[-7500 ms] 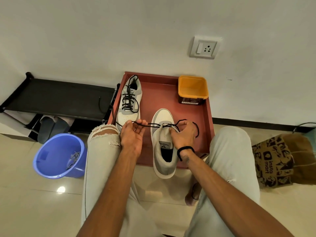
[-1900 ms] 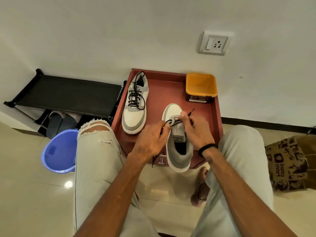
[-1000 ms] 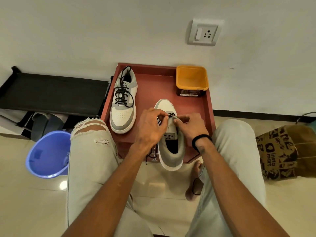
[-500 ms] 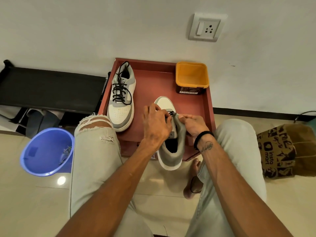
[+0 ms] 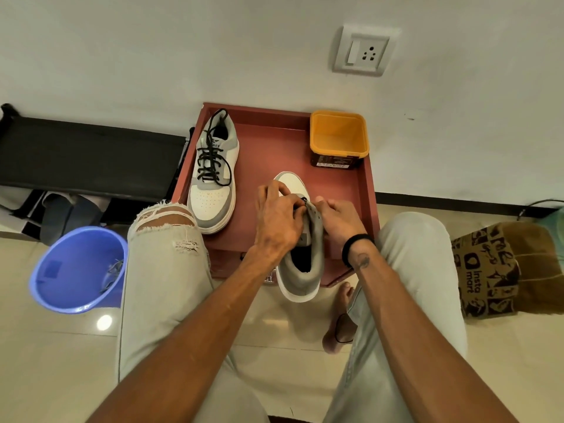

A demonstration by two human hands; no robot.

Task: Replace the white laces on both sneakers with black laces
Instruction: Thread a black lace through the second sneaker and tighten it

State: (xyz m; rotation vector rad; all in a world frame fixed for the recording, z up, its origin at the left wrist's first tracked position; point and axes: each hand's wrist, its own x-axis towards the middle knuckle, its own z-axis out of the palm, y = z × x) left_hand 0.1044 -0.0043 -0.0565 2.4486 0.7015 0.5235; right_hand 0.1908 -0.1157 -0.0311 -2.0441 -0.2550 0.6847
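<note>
My left hand [image 5: 279, 222] and right hand [image 5: 337, 219] meet over the near sneaker [image 5: 302, 239], which lies with its heel toward me, overhanging the front edge of the desk [image 5: 274, 148], and its long axis running straight away to the white toe just beyond my knuckles. Left fingers curl over the eyelet row from that side; right fingers pinch the opposite grey flap, and a short piece of black lace [image 5: 303, 199] shows between the two sets of fingertips, directly ahead of both thumbs. Whether either hand actually pinches the lace end I cannot tell, as the fingers hide it. Both hands are equally close, so I judge the next threading runs across the tongue, from one hand to the other. Farther off, to the left of my left hand, the second sneaker [image 5: 213, 175] lies toe toward me, already laced in black, its tongue print partly legible as "art". Beyond my right hand stands an orange tub [image 5: 338, 138] whose label is unreadable. Right of it, on the floor, a paper bag [image 5: 488, 270] reads "Insta mart".
</note>
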